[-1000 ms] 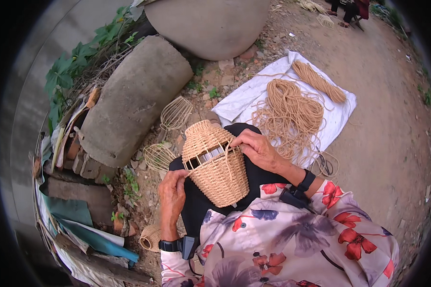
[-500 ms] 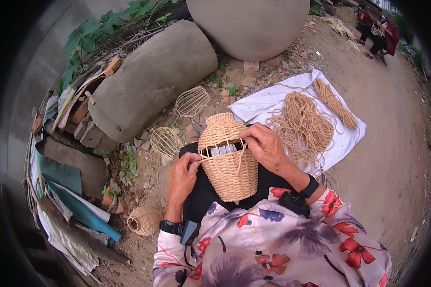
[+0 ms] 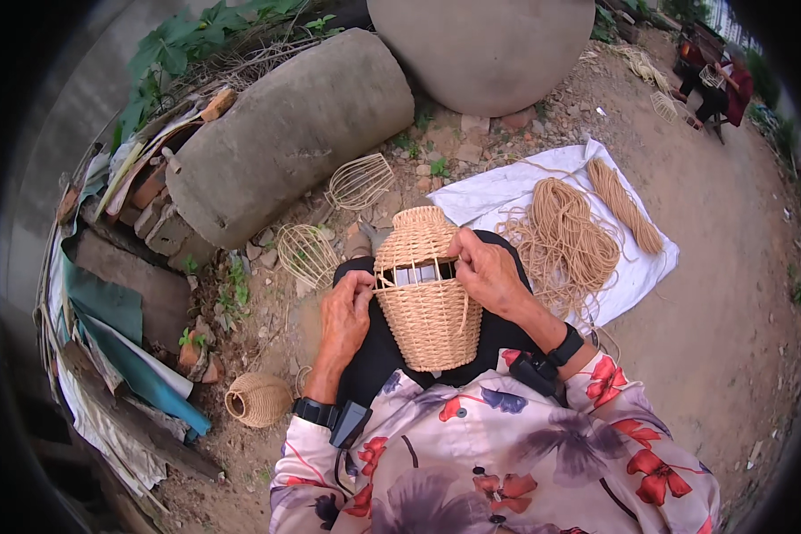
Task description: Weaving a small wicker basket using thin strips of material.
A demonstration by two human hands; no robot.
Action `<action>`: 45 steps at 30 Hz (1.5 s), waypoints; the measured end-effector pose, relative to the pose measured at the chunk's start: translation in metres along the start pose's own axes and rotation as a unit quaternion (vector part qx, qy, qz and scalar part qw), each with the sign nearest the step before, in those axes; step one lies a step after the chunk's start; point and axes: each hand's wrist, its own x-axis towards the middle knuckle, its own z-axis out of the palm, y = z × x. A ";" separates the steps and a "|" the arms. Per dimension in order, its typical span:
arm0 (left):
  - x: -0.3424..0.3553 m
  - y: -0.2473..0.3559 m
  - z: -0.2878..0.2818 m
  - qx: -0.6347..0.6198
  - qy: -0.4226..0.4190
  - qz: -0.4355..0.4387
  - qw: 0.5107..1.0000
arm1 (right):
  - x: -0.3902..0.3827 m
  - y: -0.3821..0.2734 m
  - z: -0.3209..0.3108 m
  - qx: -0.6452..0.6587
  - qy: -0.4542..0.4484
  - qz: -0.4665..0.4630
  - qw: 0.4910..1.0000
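Observation:
On my lap a tan woven basket (image 3: 432,329) stands between my knees, narrow at the neck and wide in the middle. Around its shoulder runs an unwoven gap, where bare upright ribs and a pale inside show. My left hand (image 3: 345,313) pinches the basket at the left end of this gap. At the gap's right end, my right hand (image 3: 491,278) has thumb and fingers closed on the weave; its fingertips are partly hidden. A short loose strand (image 3: 464,310) hangs down the basket's front near the right hand.
Beyond my right knee, a white sheet (image 3: 472,198) bears a heap of tan cord (image 3: 565,236) and a bundled hank (image 3: 625,205). Wire frames (image 3: 307,255) and a finished-looking woven piece (image 3: 260,400) lie at left, near a concrete cylinder (image 3: 294,133). A seated person (image 3: 730,89) works far right.
The view has shifted slightly. The strand that stretched across the gap's lower edge from my left hand no longer shows as clearly. Both hands stay at the gap's two ends.

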 end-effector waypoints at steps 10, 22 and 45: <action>-0.002 0.014 -0.012 -0.061 -0.098 -0.085 0.990 | -0.018 0.020 -0.014 0.164 0.011 0.027 0.986; -0.008 -0.018 -0.007 -0.052 -0.062 -0.133 0.988 | -0.017 0.022 -0.013 0.155 0.011 0.008 0.988; -0.012 0.013 0.007 -0.623 0.053 -0.330 0.707 | -0.042 0.038 -0.024 0.248 0.030 0.052 0.967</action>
